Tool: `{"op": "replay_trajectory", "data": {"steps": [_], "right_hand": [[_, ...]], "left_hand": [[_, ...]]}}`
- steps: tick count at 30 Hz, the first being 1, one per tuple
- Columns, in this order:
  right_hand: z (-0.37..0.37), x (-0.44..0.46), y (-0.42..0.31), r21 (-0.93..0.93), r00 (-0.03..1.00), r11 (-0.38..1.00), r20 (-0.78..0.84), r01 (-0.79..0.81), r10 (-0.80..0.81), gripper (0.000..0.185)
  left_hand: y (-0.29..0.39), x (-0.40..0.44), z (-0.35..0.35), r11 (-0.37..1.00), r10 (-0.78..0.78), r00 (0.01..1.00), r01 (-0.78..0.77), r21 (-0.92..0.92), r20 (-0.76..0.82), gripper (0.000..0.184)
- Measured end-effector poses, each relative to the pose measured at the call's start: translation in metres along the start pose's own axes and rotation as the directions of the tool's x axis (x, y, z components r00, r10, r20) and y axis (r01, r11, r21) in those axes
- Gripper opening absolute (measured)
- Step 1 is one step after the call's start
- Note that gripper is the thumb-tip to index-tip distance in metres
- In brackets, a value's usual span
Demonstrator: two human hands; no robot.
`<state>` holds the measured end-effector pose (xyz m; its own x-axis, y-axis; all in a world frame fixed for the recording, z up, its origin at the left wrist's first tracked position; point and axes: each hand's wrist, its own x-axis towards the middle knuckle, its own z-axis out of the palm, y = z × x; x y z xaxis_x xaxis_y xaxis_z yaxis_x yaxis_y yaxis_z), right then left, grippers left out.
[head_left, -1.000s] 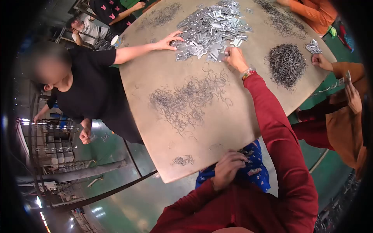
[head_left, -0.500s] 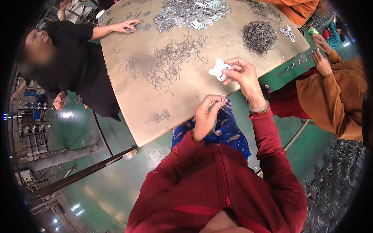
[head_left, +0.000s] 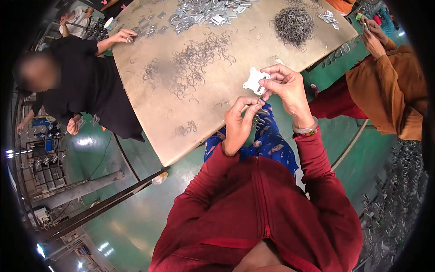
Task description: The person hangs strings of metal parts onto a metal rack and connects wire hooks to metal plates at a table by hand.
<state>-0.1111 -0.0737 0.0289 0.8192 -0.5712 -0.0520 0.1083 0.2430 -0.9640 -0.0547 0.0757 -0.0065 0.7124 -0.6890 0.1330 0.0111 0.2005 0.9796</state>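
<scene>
A flat, pale metal plate (head_left: 254, 81) with small lobes at its corners is pinched between the thumb and fingers of my right hand (head_left: 286, 88), above the table's near edge. Just below and left of it, my left hand (head_left: 241, 120) has thumb and forefinger pressed together on a thin wire hook (head_left: 260, 98) at the plate's lower corner. Whether hook and plate are joined cannot be made out. More hooks (head_left: 259, 120) hang below my left fingers, partly hidden.
The brown table (head_left: 154, 140) bears a heap of metal plates (head_left: 204, 11), scattered wire hooks (head_left: 199, 56) and a dense hook pile (head_left: 293, 26). A person in black (head_left: 81, 72) reaches in from the left; another in orange-brown (head_left: 385, 90) works at the right.
Between one second ago and now, my right hand came back from the plate heap with a plate. My left hand rose from my lap, and the two hands drew together. The left co-worker's hand moved back.
</scene>
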Motion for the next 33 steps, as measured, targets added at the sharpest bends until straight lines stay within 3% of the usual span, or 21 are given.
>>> {"op": "replay_trajectory", "data": {"steps": [9,11,13,14,17,19,21,23,26,29,30,33], "right_hand": [[0.003,-0.006,-0.006,0.012,0.999,1.000,-0.044,-0.020,0.020,0.022],[0.003,-0.015,0.002,-0.084,0.993,0.993,-0.080,0.077,-0.084,0.021],[0.006,-0.026,-0.004,-0.128,0.988,0.982,-0.050,0.139,-0.147,0.018],[0.009,-0.030,-0.010,-0.107,0.991,0.988,-0.065,0.113,-0.120,0.018],[0.007,-0.028,-0.014,-0.108,0.963,0.959,-0.030,0.262,-0.266,0.015],[0.003,-0.024,-0.006,-0.033,0.963,0.963,-0.016,0.268,-0.268,0.016],[0.000,-0.019,0.001,0.010,0.971,0.971,-0.014,0.240,-0.239,0.017],[-0.003,-0.015,0.005,0.014,0.984,0.984,-0.020,0.176,-0.176,0.019],[-0.005,-0.011,0.007,0.048,0.991,0.991,-0.045,0.128,-0.126,0.019],[-0.005,-0.011,0.004,0.015,0.993,0.994,-0.046,0.109,-0.108,0.019],[-0.004,-0.013,0.004,0.004,0.993,0.994,-0.053,0.106,-0.106,0.020],[-0.001,-0.020,0.004,-0.052,0.993,0.994,-0.054,0.100,-0.103,0.020]], "left_hand": [[-0.014,0.003,-0.007,0.974,-0.005,0.999,-0.003,0.229,0.035,0.009],[-0.025,-0.003,-0.016,0.959,0.018,0.998,-0.033,0.280,0.057,0.016],[-0.029,0.001,-0.024,0.912,0.176,0.983,-0.181,0.368,0.047,0.018],[-0.020,0.013,-0.025,0.919,0.239,0.971,-0.225,0.325,-0.002,0.021],[-0.010,0.083,-0.038,0.892,0.175,0.978,-0.109,0.440,-0.114,0.028],[-0.035,0.153,-0.040,0.761,0.139,0.989,-0.143,0.632,0.056,0.036],[-0.066,0.215,-0.013,0.449,0.169,0.931,-0.365,0.816,0.324,0.043],[-0.097,0.260,0.017,0.241,0.106,0.925,-0.380,0.893,0.366,0.050],[-0.134,0.300,0.042,0.121,0.132,0.935,-0.345,0.931,0.329,0.053],[-0.155,0.301,0.036,0.186,0.101,0.916,-0.400,0.897,0.388,0.051],[-0.166,0.299,0.022,0.257,0.167,0.887,-0.461,0.849,0.430,0.048],[-0.136,0.279,-0.014,0.014,0.056,0.901,-0.432,0.902,0.430,0.045]]}}
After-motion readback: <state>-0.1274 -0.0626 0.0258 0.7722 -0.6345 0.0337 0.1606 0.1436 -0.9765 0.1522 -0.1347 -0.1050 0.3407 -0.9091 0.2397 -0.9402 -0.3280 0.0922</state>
